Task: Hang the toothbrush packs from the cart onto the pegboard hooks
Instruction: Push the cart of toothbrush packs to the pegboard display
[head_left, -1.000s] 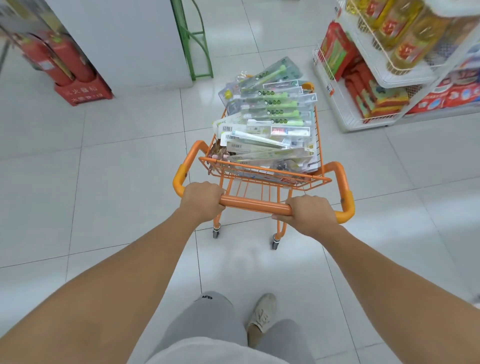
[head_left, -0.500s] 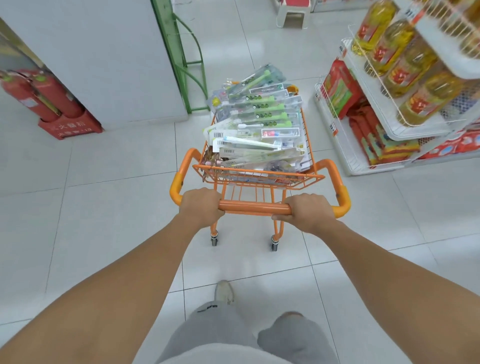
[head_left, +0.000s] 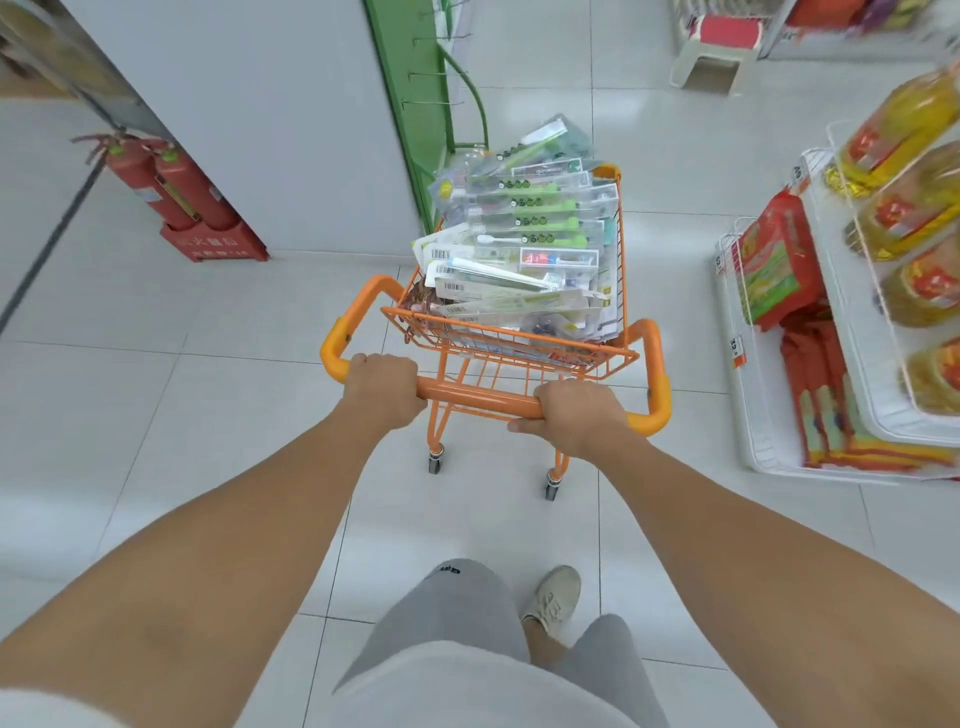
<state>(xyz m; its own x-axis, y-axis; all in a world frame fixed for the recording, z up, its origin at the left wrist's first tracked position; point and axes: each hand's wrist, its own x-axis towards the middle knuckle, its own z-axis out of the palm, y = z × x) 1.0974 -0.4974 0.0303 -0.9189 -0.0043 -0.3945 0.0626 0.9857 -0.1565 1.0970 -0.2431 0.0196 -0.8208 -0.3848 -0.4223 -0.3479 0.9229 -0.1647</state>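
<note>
A small orange cart (head_left: 626, 291) stands on the white tiled floor straight ahead of me. Its basket is heaped with several toothbrush packs (head_left: 524, 234), clear with green and white brushes inside. My left hand (head_left: 382, 387) grips the left part of the orange handle bar. My right hand (head_left: 576, 415) grips the bar further right. Just beyond the cart's front left corner rises a green-edged display panel (head_left: 400, 104) with thin metal hooks (head_left: 431, 75) sticking out of its far side; the face behind it is hidden.
A white wire shelf rack (head_left: 810, 322) with bottles of yellow oil and red packets stands close on the right. Two red fire extinguishers (head_left: 171, 182) sit in a red stand at the left by a grey wall. A small red-topped stool (head_left: 719, 49) stands far ahead.
The cart has rolled forward past the grey wall toward the green panel. More of the aisle ahead, the hooks and the stool have come into view. Both hands keep their grip.
</note>
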